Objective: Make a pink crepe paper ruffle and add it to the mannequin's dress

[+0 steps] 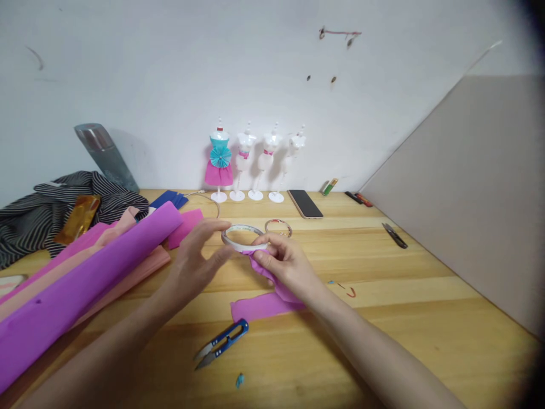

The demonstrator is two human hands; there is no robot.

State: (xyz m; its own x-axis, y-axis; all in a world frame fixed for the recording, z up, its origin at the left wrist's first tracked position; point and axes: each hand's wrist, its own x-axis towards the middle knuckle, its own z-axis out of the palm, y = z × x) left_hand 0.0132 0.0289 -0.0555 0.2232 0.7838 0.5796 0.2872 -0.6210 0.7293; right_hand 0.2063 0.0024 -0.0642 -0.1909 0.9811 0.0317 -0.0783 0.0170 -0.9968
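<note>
A narrow roll of double-sided tape (243, 247) is held up above the wooden table. My left hand (198, 255) has its thumb and index finger around the roll's left edge. With its fingers pinched together, my right hand (283, 261) grips a gathered purple crepe paper strip (268, 307) against the roll's near right side. The strip's other end lies flat on the table. Blue-handled thread snips (223, 343) rest just in front of it, blades pointing left. A second tape roll (279, 228) lies behind my right hand.
Rolls of purple and pink crepe paper (106, 272) cover the left side. Several small white mannequins (264, 156) stand along the wall, one in a blue and pink dress (219, 162). A phone (305, 203) and a utility knife (395, 235) lie to the right.
</note>
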